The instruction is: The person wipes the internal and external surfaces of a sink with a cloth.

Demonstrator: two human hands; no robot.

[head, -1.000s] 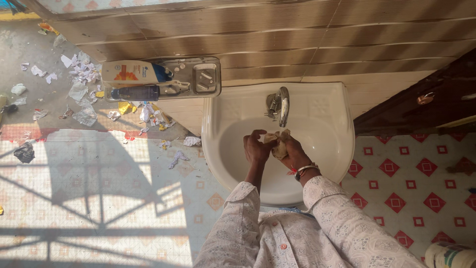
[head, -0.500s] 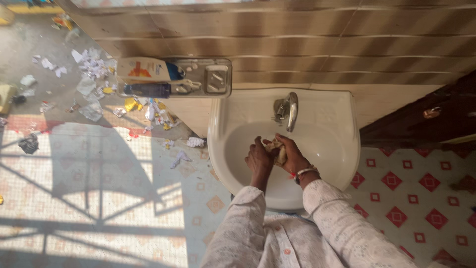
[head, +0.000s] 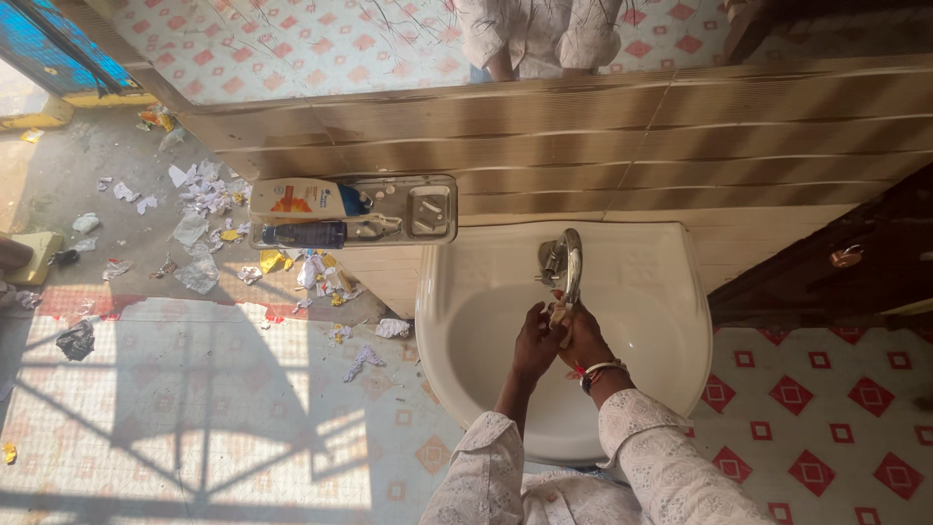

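Observation:
Over the bowl of a white wall basin, my left hand and my right hand are pressed together. They sit directly beneath the chrome tap. Between the fingers a small pale tan lump shows, gripped from both sides; what it is stays unclear. Red and white bangles circle my right wrist. Both arms wear white patterned sleeves. I cannot tell whether water runs from the tap.
A metal wall shelf left of the basin carries a white tube and a dark bottle. Torn paper litter lies on the floor at left. A dark wooden door stands at right, with a mirror above the brown tiles.
My joined hands have moved from the middle of the bowl up toward the tap. The view has shifted slightly.

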